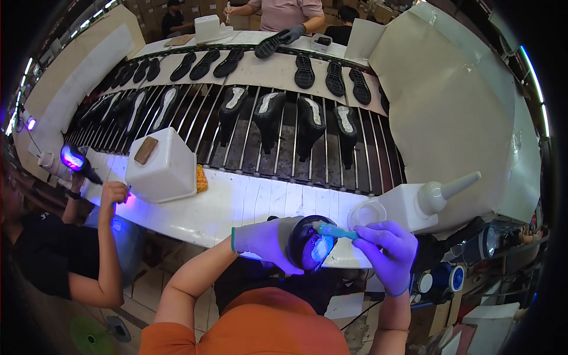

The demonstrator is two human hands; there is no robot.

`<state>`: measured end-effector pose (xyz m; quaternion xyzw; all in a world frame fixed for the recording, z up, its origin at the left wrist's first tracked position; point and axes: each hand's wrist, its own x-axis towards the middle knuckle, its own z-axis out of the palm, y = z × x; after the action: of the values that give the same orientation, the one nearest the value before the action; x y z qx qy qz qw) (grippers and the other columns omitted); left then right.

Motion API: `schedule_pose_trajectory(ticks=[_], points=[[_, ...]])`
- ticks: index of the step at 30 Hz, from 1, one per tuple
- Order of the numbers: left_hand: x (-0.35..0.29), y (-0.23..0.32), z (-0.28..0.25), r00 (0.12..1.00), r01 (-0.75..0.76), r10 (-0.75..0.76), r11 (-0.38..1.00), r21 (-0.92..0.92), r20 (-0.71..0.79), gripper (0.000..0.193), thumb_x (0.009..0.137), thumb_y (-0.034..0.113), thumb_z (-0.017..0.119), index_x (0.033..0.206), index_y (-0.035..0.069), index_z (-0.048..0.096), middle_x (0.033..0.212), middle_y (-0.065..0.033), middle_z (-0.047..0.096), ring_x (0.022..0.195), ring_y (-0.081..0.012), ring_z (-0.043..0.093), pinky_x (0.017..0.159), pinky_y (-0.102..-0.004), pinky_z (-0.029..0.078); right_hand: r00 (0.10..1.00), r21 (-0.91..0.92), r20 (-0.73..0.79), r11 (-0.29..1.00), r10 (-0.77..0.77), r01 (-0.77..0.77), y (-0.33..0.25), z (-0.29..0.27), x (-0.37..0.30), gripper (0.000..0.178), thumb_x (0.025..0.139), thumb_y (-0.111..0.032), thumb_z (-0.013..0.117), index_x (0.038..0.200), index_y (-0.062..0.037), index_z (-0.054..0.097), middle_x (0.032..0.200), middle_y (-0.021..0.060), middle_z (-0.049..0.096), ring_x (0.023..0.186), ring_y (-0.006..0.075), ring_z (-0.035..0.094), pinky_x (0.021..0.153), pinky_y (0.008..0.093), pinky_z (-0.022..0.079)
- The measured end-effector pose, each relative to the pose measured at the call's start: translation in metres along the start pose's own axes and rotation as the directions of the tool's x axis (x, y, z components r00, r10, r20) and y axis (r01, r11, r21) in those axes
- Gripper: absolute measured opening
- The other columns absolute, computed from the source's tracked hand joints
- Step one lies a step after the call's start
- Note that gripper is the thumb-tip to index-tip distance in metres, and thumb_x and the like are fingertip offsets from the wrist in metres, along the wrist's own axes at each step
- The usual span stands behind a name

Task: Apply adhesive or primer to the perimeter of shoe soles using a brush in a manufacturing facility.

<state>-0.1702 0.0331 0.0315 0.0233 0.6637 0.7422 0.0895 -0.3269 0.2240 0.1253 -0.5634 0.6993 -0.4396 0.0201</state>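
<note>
My left hand [267, 241], in a pale glove, grips a black shoe upper [299, 242] near the front edge of the white bench. Its underside faces up, lit bright blue-violet. Between the gloved fingers of my right hand [387, 251] is a brush with a teal handle [338, 231]. The brush head touches the upper's underside near its far edge. Just beyond my right hand stand a round translucent cup [367, 214] and a white container with a long-nozzled bottle [435, 196].
Black uppers [310, 121] with white undersides lie on a roller rack [236, 148]; black soles [305, 72] line a shelf behind. A white box [163, 171] stands left on the bench [260, 207]. One co-worker [89, 254] works at left, another [290, 15] across the line holds a sole.
</note>
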Motion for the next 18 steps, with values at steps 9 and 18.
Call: schedule_pose_trajectory(ticks=[9, 18], points=[[-0.002, 0.002, -0.008, 1.0, 0.001, -0.002, 0.995, 0.101, 0.013, 0.086, 0.06, 0.013, 0.089, 0.135, 0.005, 0.048, 0.126, -0.0078, 0.06, 0.114, -0.018, 0.057, 0.102, -0.0358, 0.044, 0.942, -0.017, 0.268, 0.976, -0.204, 0.216, -0.013, -0.026, 0.016, 0.02, 0.07, -0.013, 0.081, 0.089, -0.0106, 0.075, 0.077, 0.0045, 0.066, 0.065, 0.0179, 0.063, 0.053, 0.0289, 0.048], [0.004, 0.007, -0.006, 1.0, 0.023, -0.022, 0.98, 0.196, -0.01, 0.075, 0.06, 0.024, 0.088, 0.125, 0.007, 0.054, 0.112, -0.0081, 0.065, 0.1, -0.0161, 0.061, 0.091, -0.0328, 0.049, 0.919, -0.19, 0.363, 0.953, -0.155, 0.236, -0.013, -0.028, 0.017, 0.018, 0.075, -0.026, 0.077, 0.088, -0.0144, 0.075, 0.073, -0.0003, 0.063, 0.062, 0.021, 0.062, 0.054, 0.0319, 0.047]])
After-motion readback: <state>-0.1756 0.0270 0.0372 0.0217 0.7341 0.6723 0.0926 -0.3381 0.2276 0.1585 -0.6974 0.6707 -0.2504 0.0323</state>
